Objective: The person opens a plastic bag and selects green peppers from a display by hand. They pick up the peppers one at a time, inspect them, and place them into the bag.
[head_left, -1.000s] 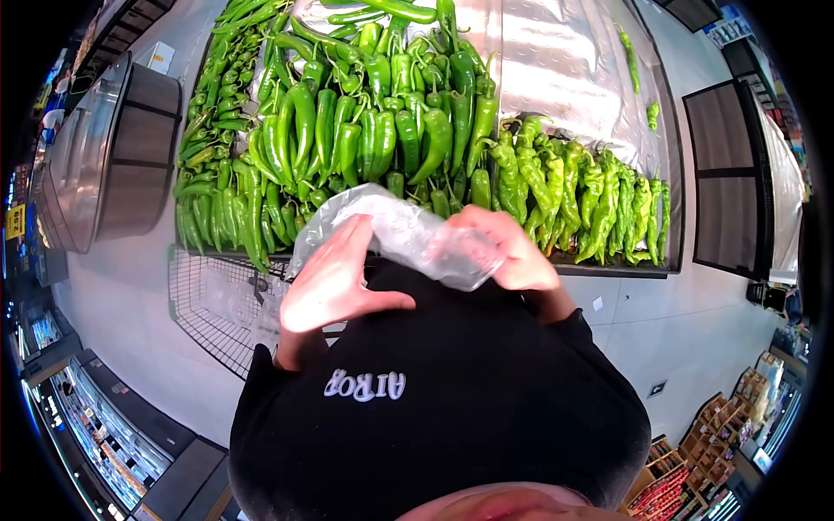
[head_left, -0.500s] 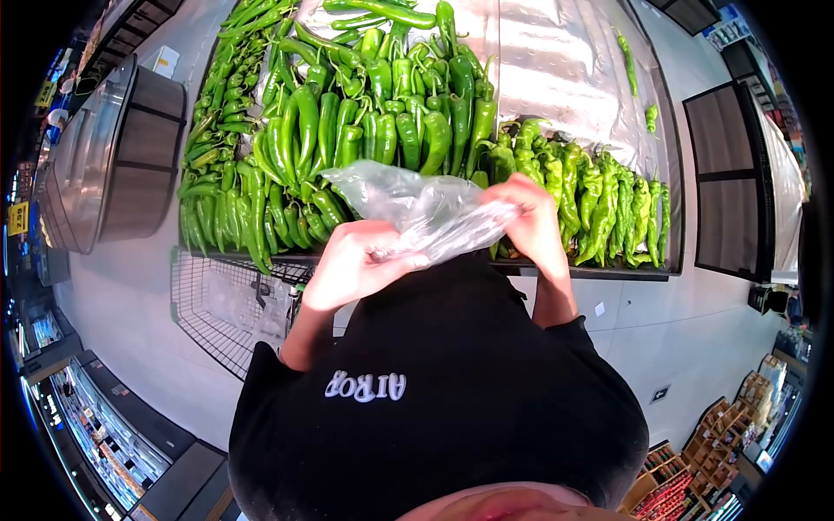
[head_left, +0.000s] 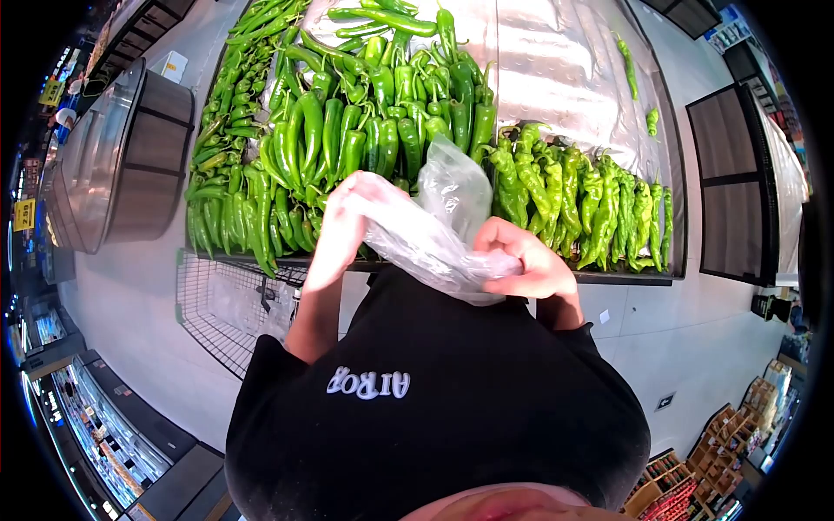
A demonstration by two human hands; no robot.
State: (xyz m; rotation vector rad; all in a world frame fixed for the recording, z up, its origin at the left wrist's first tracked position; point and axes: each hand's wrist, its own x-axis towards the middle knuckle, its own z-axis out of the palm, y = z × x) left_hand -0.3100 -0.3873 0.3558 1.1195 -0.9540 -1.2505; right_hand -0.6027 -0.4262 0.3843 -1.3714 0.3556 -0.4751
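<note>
a clear plastic bag [head_left: 434,226] is stretched between both hands at the centre of the view, in front of the chest and just short of the vegetable display. the left hand [head_left: 334,230], at about 10 o'clock from the bag, has its fingers curled shut on one end, with the film draped over the fingertips. the right hand [head_left: 526,265], at about 4 o'clock, is pinched tight on the other end, thumb against fingers. gripping both ends likely keeps the thin film taut so its layers can be worked apart. a loose fold stands up at 12 o'clock.

the display is sorted by kind. thin long peppers [head_left: 230,148] lie at 10 o'clock, smooth green peppers [head_left: 373,122] at 12 o'clock and wrinkled peppers [head_left: 565,187] at 2 o'clock. they are heaped on a silver liner [head_left: 556,61], probably so each sort can be picked over separately. a wire cart [head_left: 221,308] is parked at 8 o'clock, close to the left elbow.

the black shirt [head_left: 434,408] carries white letters [head_left: 367,383], seen reversed; they look like "airor", but i cannot be sure. a yellow sign [head_left: 23,214] at 9 o'clock shows digits too small to read. a white tag [head_left: 174,65] at 11 o'clock is illegible.
</note>
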